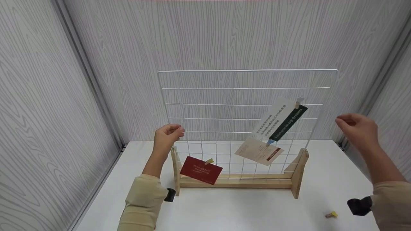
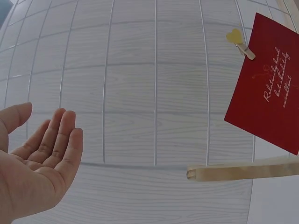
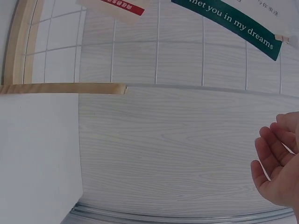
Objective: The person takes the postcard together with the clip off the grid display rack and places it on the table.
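A white wire grid [image 1: 247,70] stands upright in a wooden base [image 1: 237,183]. My left hand [image 1: 165,139] is raised near its left edge, thumb apart from the loosely bent fingers, holding nothing. Off the right side hovers my right hand [image 1: 361,133], likewise with nothing in its loosely curled fingers. Low on the left hangs a tilted red card [image 1: 199,170], clipped by a peg with a yellow heart [image 2: 235,36]. On the right, a slanted white and dark green card [image 1: 287,123] hangs above a cream card [image 1: 253,150] pegged with a blue-topped clip [image 1: 270,141].
A small wooden peg with a yellow top [image 1: 331,214] lies on the white table [image 1: 250,211] at the front right. Wood-grain panels [image 1: 224,35] enclose the back and both sides. Black wrist mounts [image 1: 359,206] jut from both sleeves.
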Demonstrator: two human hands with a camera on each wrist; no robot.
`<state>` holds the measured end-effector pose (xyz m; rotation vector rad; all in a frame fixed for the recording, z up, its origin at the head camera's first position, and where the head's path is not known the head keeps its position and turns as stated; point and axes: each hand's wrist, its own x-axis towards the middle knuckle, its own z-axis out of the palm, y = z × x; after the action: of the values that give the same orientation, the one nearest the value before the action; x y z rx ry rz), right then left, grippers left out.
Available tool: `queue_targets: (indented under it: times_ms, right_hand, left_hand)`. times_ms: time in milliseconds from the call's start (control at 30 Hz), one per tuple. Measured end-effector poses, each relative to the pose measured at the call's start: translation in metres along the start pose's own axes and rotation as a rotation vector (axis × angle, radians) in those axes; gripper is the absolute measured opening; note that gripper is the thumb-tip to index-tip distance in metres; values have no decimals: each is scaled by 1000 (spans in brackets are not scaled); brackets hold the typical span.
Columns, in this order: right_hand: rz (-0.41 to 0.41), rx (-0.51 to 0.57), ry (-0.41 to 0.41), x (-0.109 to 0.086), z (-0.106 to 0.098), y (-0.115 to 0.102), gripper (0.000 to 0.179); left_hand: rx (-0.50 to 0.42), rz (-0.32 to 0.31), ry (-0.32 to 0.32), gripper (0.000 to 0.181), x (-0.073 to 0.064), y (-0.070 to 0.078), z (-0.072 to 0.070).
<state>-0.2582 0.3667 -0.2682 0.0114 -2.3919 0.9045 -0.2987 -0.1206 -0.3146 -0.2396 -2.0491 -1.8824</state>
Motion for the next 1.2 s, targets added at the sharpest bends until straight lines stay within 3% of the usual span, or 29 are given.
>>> queue_targets:
  times_ms: [333,600,933,1200]
  right_hand:
    - [-91,-29,64,9,10,-16,30]
    - [-118,-47,56,13,14,-30,29]
    - [-99,-38,35,17,17,-46,30]
    - [-130,-4,41,20,20,-53,29]
  left_hand:
    - [42,29,-79,25,4,3,29]
    - [-8,33,-148,28,4,9,50]
    - [15,76,-228,24,-10,41,72]
    - [29,112,-262,27,0,24,92]
